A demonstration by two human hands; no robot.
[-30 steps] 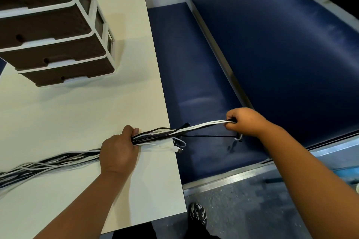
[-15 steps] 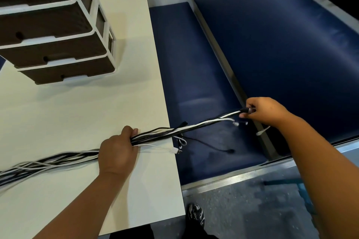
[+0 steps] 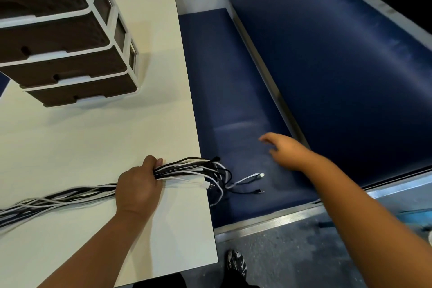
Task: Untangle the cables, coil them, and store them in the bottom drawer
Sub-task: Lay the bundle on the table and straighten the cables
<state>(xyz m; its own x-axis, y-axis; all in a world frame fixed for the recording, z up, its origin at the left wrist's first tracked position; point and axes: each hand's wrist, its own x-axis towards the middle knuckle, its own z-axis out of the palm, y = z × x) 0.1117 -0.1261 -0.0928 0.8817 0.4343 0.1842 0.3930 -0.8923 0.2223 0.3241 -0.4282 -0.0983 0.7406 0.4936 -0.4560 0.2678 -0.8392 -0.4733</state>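
Left hand (image 3: 138, 184) grips cables (image 3: 70, 196) on desk (image 3: 93, 142); right hand (image 3: 286, 151) open, empty; loose ends overhang the edge, may re-tangle.

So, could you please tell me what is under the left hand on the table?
The left hand grips a bundle of black and white cables lying on the cream table. The stretch inside the fist is hidden; loose ends hang past the edge.
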